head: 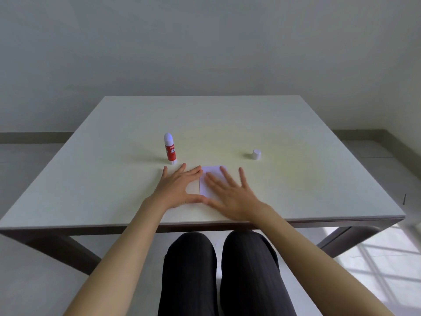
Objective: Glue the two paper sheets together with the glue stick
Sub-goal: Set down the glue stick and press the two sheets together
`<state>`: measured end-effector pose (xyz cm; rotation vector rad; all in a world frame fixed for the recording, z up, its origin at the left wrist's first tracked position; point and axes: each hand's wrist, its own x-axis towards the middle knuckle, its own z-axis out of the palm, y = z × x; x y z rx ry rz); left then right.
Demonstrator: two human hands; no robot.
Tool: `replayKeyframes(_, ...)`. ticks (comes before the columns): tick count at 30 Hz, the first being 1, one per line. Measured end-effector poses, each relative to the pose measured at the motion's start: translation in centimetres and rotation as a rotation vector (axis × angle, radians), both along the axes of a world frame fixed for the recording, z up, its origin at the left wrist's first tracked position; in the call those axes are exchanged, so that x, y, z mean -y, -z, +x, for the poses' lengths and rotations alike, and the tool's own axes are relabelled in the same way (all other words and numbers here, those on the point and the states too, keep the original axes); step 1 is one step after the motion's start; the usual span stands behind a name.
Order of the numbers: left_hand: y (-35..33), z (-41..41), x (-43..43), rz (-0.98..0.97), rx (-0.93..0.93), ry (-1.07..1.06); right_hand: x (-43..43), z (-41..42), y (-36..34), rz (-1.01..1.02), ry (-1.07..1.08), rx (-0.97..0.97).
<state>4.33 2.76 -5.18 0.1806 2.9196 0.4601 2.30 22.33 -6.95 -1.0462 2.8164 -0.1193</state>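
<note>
A small white paper (210, 171) lies flat on the table near the front edge. Whether it is one sheet or two stacked, I cannot tell. My right hand (230, 195) lies flat on it with fingers spread, covering much of it. My left hand (178, 189) rests flat with fingers apart on the table, its fingertips at the paper's left edge. The red glue stick (170, 148) stands upright with its cap off, just beyond my left hand. Its white cap (256, 154) sits apart, to the right.
The pale table (296, 133) runs to a front edge just behind my wrists and to a plain wall at the back. My legs in dark trousers (218, 274) are under the table.
</note>
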Motion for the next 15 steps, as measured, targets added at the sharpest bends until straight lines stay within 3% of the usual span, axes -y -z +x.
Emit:
replayKeyframes(3, -0.1, 0.0, -0.1, 0.020, 0.020, -0.010, -0.9, -1.8, -1.0, 0.002, 0.172, 0.039)
replayKeyframes(9, 0.7, 0.1, 0.1, 0.167, 0.011, -0.040, 0.0, 0.3, 0.3, -0.056, 0.054, -0.015)
replayKeyframes(10, 0.8, 0.1, 0.3, 0.258, -0.004, -0.073, -0.1, 0.3, 0.2, -0.057, 0.058, -0.019)
replayKeyframes(12, 0.5, 0.4, 0.8, 0.619, -0.116, -0.212, -0.2, 0.1, 0.2, -0.051, 0.054, -0.030)
replayKeyframes(14, 0.0, 0.7, 1.6, 0.929, -0.401, -0.472, -0.2, 0.2, 0.4, -0.065, 0.046, -0.051)
replayKeyframes(15, -0.3, 0.6, 2.0, 0.950, -0.556, -0.631, -0.2, 0.2, 0.5, -0.077, 0.046, -0.065)
